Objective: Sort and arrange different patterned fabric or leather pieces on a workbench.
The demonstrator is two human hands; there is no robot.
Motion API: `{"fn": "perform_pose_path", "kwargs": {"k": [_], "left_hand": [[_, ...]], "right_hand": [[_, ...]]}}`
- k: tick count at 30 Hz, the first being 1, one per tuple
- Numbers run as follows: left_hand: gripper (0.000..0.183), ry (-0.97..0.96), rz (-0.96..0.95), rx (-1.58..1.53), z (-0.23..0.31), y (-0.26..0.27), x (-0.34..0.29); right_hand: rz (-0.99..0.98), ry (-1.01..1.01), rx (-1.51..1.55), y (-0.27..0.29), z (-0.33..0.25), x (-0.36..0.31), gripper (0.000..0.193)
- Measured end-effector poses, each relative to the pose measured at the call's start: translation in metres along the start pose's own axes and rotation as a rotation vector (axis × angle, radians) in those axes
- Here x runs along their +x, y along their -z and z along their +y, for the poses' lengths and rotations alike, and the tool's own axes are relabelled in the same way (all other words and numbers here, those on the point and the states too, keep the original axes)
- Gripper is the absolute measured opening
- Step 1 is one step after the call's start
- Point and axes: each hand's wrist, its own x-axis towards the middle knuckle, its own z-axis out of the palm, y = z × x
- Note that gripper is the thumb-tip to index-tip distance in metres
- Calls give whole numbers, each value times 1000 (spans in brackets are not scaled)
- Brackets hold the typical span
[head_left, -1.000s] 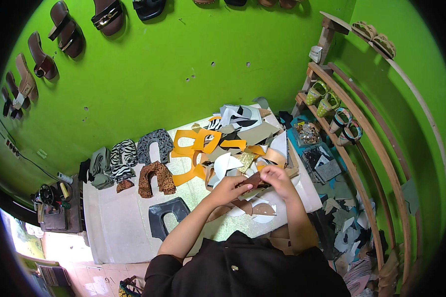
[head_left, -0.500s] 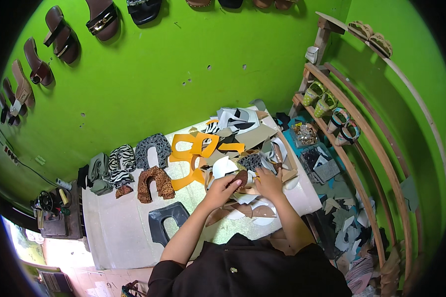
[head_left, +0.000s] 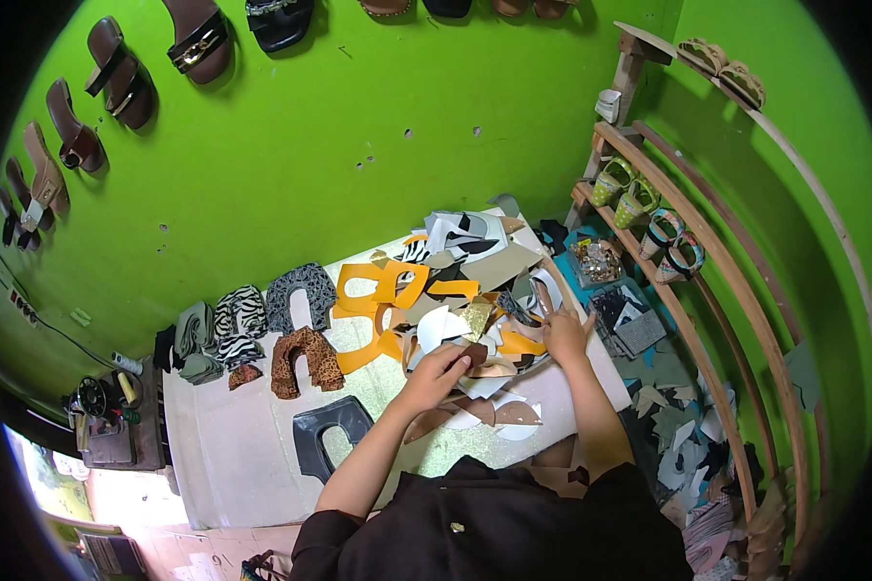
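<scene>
My left hand (head_left: 434, 378) is closed on a small dark brown leather scrap (head_left: 473, 354), pinched between thumb and fingers above the pile. At the pile's right side, my right hand (head_left: 567, 339) has its fingers apart and rests against a few cut scraps. Between my hands lie a gold scrap (head_left: 475, 320), white rounded scraps (head_left: 441, 327) and a yellow scrap (head_left: 520, 343). Tan and brown curved pieces (head_left: 515, 413) lie nearer to me. Yellow cut-out pieces (head_left: 359, 276) spread just left of the pile.
Stacks of U-shaped patterned pieces, leopard (head_left: 303, 360) and zebra (head_left: 240, 308), line the table's left. A black cut-out piece (head_left: 328, 431) lies near my left forearm. Wooden shelves (head_left: 692, 252) with small shoes stand to the right; sandals (head_left: 121, 77) hang on the green wall.
My right hand has moved right, away from my left, to the pile's edge. The dark patterned scrap between my hands has shifted right, exposing gold and yellow scraps. My left hand keeps the brown scrap.
</scene>
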Motion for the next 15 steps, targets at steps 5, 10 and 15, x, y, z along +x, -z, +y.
{"fn": "perform_pose_path", "kwargs": {"k": [5, 10, 15], "left_hand": [[23, 87, 11, 19, 6, 6, -4], [31, 72, 77, -65, -1, -2, -7], [43, 162, 118, -107, 4, -10, -9]], "right_hand": [[-139, -100, 400, 16, -3, -3, 26], [-212, -84, 235, 11, -4, -10, 19], [-173, -69, 234, -1, 4, -15, 16]]}}
